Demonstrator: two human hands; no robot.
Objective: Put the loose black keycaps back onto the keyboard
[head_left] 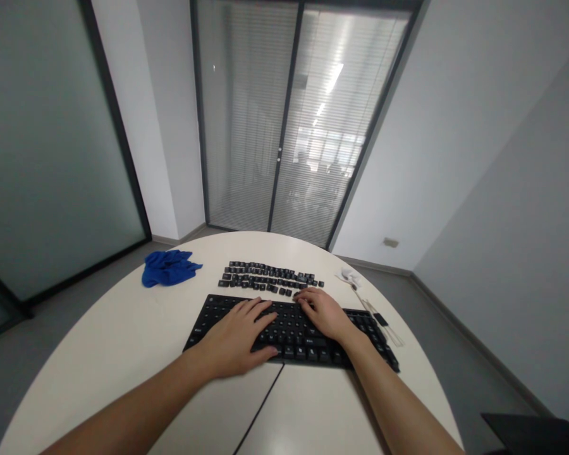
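Observation:
A black keyboard [289, 330] lies across the round table in front of me; some of its top-left part has bare key positions. My left hand [239, 335] rests flat on its left half, fingers spread and thumb near the front edge. Beyond the keyboard, loose black keycaps [260, 278] are laid out in rows. My right hand [323, 309] reaches over the keyboard's back edge, its fingers curled together at the near end of those rows. A small dark keycap [296, 295] shows at its fingertips, partly hidden by them.
A crumpled blue cloth [169, 268] lies at the table's left rim. Toward the right rim are a coiled white cable [349, 276] and thin sticks [377, 314] with a small black piece. The pale tabletop [123, 341] has a seam. A dark object [533, 433] sits at lower right.

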